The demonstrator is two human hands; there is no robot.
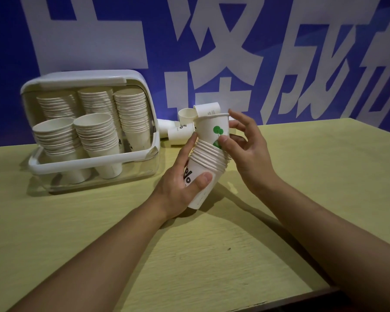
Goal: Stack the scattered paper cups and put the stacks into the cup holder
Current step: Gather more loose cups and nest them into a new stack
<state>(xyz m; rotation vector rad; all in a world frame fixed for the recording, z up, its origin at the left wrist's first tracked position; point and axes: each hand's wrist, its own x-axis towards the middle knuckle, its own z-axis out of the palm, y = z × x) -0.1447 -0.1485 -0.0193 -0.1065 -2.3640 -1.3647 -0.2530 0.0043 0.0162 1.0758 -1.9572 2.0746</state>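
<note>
Cups nested one inside another form a stack (208, 163) held above the surface (99, 221), tilted with its base toward the person. They are white paper with rolled rims; the lowest carries a black printed mark, partly covered by a thumb. The left hand (180, 183) grips the stack's lower part, its fingers curled round the cup wall. A top cup (212, 129) with a green leaf print sits partway into the stack, leaning slightly; the right hand (245, 149) pinches it between thumb and fingers, the other fingers spread.

Behind the stack lie loose cups (182, 131) on the surface, some on their sides and one upside down; the held stack and hands cover part of them, so their number cannot be told.

To the left stands the cup holder (144, 152), a white frame with clear walls, leaning back. It holds five stacks of cups (95, 136), three at the rear and two in front, mouths up. Prints on the rear ones are too hidden to read.

A blue banner (9, 64) with large white characters, cut off by the frame edges, fills the background.
</note>
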